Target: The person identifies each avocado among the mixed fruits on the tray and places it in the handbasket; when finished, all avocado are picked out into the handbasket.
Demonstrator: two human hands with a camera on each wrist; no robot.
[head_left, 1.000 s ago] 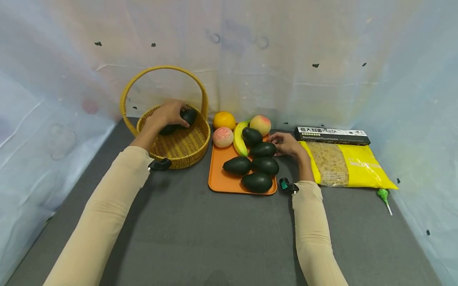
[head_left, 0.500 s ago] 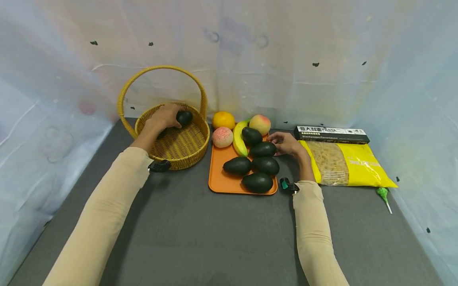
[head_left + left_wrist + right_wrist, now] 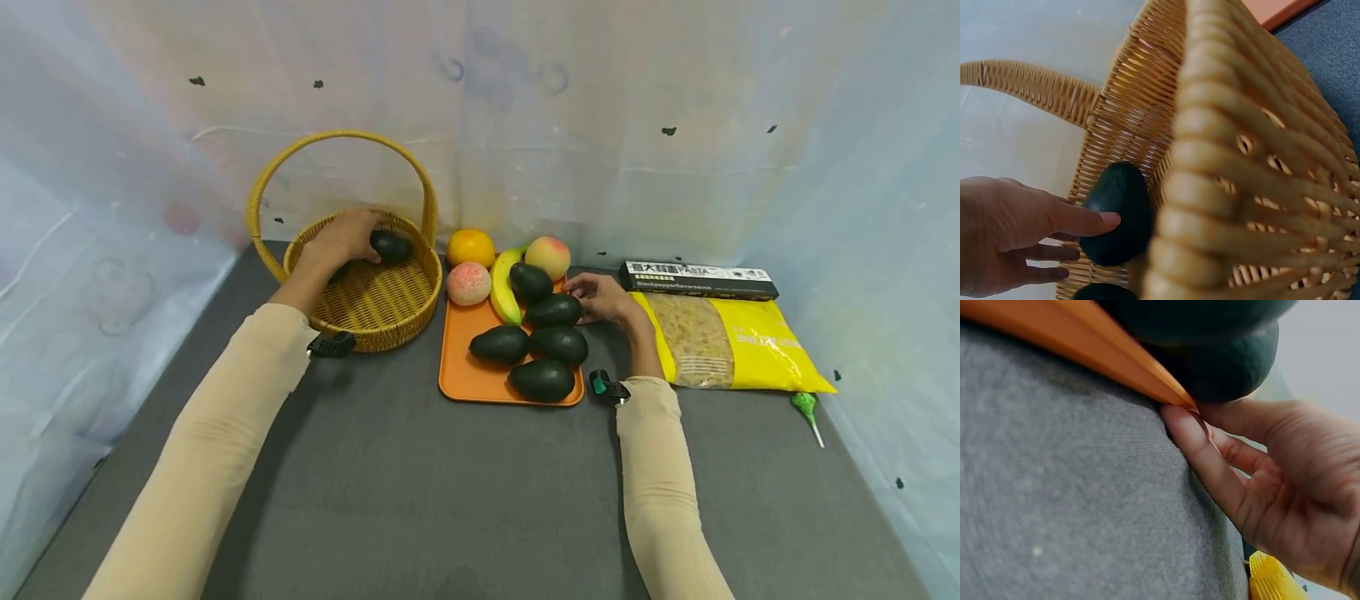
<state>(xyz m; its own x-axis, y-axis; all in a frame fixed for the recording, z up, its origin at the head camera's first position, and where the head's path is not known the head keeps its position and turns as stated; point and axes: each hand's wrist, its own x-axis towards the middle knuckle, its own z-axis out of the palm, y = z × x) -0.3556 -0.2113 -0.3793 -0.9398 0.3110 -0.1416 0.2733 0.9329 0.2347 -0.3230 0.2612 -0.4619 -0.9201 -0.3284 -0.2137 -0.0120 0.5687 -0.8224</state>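
My left hand [image 3: 341, 237] reaches inside the wicker basket [image 3: 408, 329]. In the left wrist view its thumb lies against a dark green avocado [image 3: 1119, 215], its fingers fairly straight and spread. Below that one shows part of a second avocado [image 3: 1105, 292]. At the right side of the orange tray [image 3: 465, 383], my right hand [image 3: 606, 300] pinches the rim; the right wrist view shows a finger under the edge and the thumb above. Several avocados [image 3: 542, 380], a banana [image 3: 504, 287], a speckled peach [image 3: 468, 283] and another peach [image 3: 548, 257] are on the tray.
An orange [image 3: 471, 248] is by the tray's back left corner. To the right lie a black pasta box [image 3: 697, 281], a yellow pasta bag [image 3: 765, 346] and a green lollipop [image 3: 805, 406]. The basket's tall handle [image 3: 341, 135] arches over my left hand. A pale sheet [image 3: 510, 125] hangs behind.
My left hand has lowered the avocado into the basket and its fingers have loosened around it. The right hand keeps its place at the tray's edge.
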